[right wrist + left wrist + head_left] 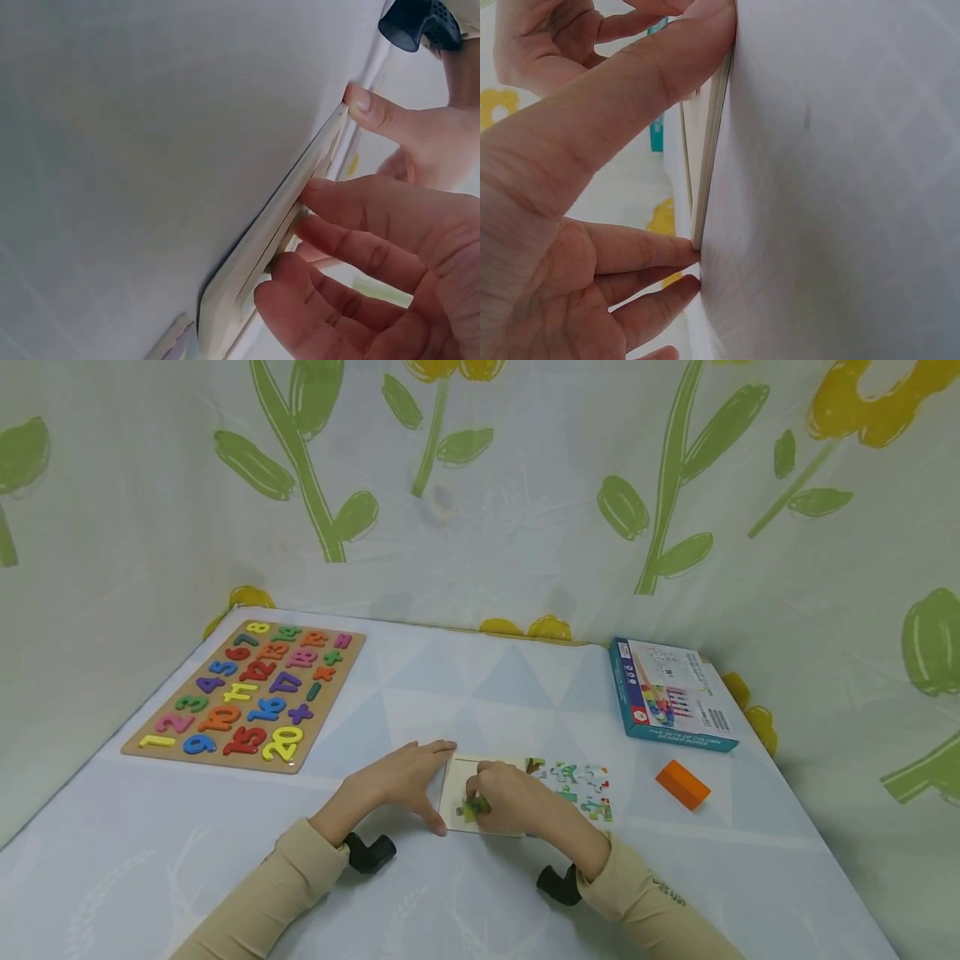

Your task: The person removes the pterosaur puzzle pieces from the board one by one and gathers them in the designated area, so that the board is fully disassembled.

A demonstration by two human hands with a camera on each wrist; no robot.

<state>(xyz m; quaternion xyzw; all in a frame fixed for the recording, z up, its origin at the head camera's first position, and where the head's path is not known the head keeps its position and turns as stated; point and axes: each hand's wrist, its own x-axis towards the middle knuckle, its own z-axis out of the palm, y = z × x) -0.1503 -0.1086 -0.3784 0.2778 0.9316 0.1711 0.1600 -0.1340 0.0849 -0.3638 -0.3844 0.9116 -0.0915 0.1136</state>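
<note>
A pale wooden puzzle tray [447, 789] lies flat on the table in the head view. My left hand [405, 778] is spread along its left side, thumb and fingertips touching the two left corners. The left wrist view shows those fingers fairly straight against the tray edge [705, 165]. Over the tray, my right hand [517, 797] pinches a green jigsaw piece [472, 810] low in the recess. Thumb and fingers come together at the tray [225, 300] in the right wrist view, mostly hiding the piece. Several jigsaw pieces [597, 810] lie right of the tray, partly behind my right hand.
At the left stands out a brown number board [318, 710] with colourful numerals. A flat teal-edged box [675, 693] lies at the back right, with an orange block [682, 785] in front of it. Patterned fabric [487, 552] hangs behind the table.
</note>
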